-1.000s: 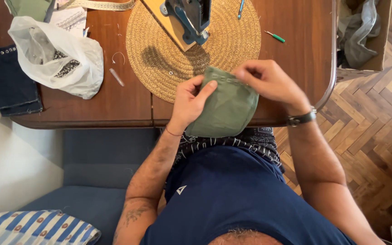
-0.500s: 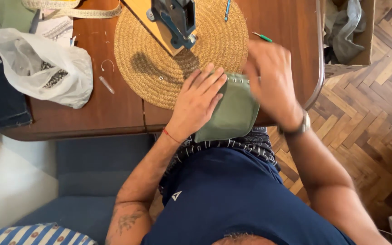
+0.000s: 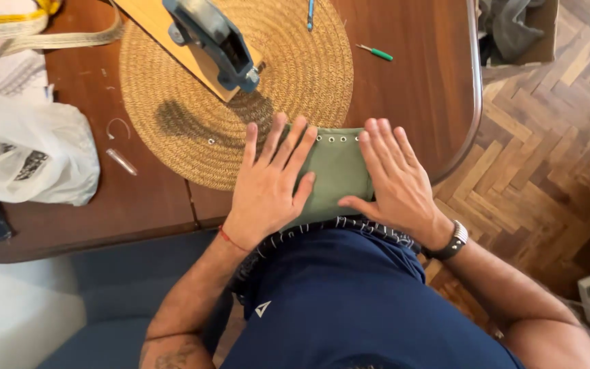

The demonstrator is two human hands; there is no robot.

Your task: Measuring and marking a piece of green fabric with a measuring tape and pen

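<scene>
A folded piece of green fabric [image 3: 336,171] with a row of small metal eyelets along its far edge lies at the near edge of the wooden table [image 3: 418,96], partly on a round woven straw mat [image 3: 172,109]. My left hand [image 3: 268,181] rests flat on its left part, fingers spread. My right hand [image 3: 394,178] presses flat on its right part, a dark watch on that wrist. Just beyond the fabric, a blue-grey metal press tool [image 3: 213,41] stands on a yellow wooden board [image 3: 165,34] on the mat.
A white plastic bag [image 3: 29,150] lies at the table's left, with tan webbing [image 3: 42,37] behind it. A green-handled tool [image 3: 377,52] and a blue pen [image 3: 310,12] lie at the back. A cardboard box [image 3: 520,34] stands right of the table on parquet floor.
The green fabric went from being held up in both hands to lying flat on the table. Both hands now press on it with open palms.
</scene>
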